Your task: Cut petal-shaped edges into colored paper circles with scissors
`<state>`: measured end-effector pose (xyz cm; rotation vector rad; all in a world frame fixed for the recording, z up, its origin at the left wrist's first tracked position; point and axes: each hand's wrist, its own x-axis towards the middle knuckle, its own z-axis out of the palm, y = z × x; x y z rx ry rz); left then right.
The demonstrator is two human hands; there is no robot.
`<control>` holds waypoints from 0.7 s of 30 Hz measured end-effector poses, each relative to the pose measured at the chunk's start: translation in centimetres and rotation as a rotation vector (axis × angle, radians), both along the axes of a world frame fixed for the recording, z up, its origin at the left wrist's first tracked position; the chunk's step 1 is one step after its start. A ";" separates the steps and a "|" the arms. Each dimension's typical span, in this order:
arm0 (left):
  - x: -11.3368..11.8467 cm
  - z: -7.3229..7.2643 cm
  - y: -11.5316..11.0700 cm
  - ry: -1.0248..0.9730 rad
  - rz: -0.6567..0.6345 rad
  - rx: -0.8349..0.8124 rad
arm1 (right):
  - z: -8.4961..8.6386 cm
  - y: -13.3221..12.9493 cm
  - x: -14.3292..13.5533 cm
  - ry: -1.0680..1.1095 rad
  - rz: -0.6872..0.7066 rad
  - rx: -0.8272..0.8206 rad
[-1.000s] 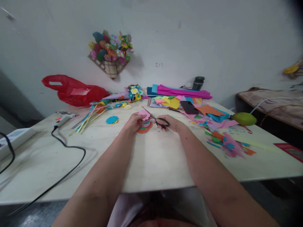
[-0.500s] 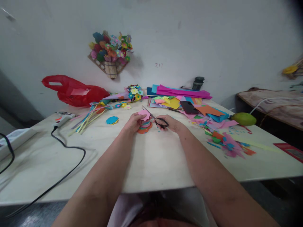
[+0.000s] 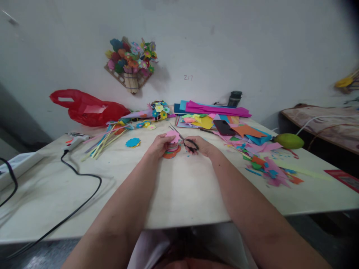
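The right hand (image 3: 199, 145) has its fingers closed through and around the black handles of the scissors (image 3: 191, 145), above the middle of the pale surface (image 3: 190, 186). Their long axis runs diagonally, handles near and to the right, tips pointing away and leftward. The left hand's (image 3: 159, 145) fingers are pinched on a pink paper piece (image 3: 172, 136) beside the blades, its scalloped edge facing right; whether the blades touch it, I cannot tell. Handwriting (image 3: 188, 77) on the wall (image 3: 196, 45) reads "217" or "Z17". Print on the red-edged card (image 3: 343, 179) at far right is too blurred to read.
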<state>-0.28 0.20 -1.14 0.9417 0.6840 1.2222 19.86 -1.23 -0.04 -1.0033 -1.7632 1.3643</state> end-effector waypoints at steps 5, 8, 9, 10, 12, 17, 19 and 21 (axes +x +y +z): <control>0.2 0.0 -0.1 0.052 0.018 -0.013 | 0.1 0.0 -0.2 -0.005 -0.013 0.012; 0.2 0.2 -0.1 0.058 0.017 -0.018 | 0.1 0.0 -0.2 -0.008 -0.021 0.021; 0.2 0.3 -0.1 0.052 0.018 -0.021 | 0.0 0.0 -0.2 -0.010 -0.022 0.020; 0.2 0.3 -0.1 0.045 0.019 -0.026 | 0.0 0.0 -0.2 -0.013 -0.023 0.017; 0.2 0.3 -0.1 0.030 0.021 -0.031 | 0.1 -0.1 -0.2 -0.021 -0.026 0.011; 0.2 -0.1 0.1 0.020 0.027 -0.007 | 0.2 -0.2 -0.3 -0.032 -0.038 0.003; 0.2 -0.2 0.2 0.024 0.036 0.009 | 0.1 -0.2 -0.3 -0.031 -0.047 -0.001; 0.2 -0.3 0.3 0.033 0.041 0.023 | 0.0 -0.1 -0.4 -0.028 -0.052 -0.002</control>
